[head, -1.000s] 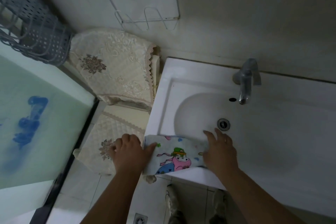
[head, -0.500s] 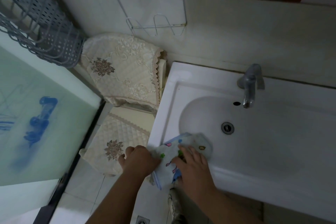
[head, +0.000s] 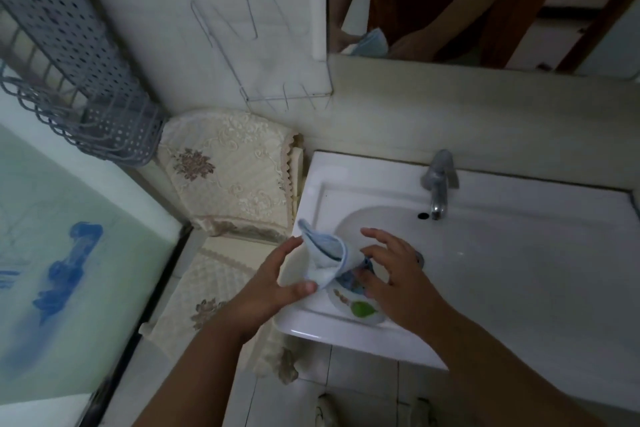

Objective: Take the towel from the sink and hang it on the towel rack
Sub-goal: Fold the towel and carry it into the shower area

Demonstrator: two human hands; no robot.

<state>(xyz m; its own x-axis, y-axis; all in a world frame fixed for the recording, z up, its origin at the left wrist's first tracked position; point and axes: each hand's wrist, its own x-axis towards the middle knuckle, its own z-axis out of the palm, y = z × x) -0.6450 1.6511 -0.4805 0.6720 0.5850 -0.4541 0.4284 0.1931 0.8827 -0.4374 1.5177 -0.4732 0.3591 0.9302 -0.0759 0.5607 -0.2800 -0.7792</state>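
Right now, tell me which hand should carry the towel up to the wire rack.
Left. The left hand pinches the towel and sits on the side of the wire rack, up on the wall. The right hand only steadies the towel's lower end with spread fingers.

You stand in a home bathroom: a white sink [head: 519,270] with a tap [head: 438,184] sits under a mirror [head: 485,0], a wire rack [head: 277,94] hangs on the tiled wall, and a lace cover [head: 225,177] drapes the fixture beside it.
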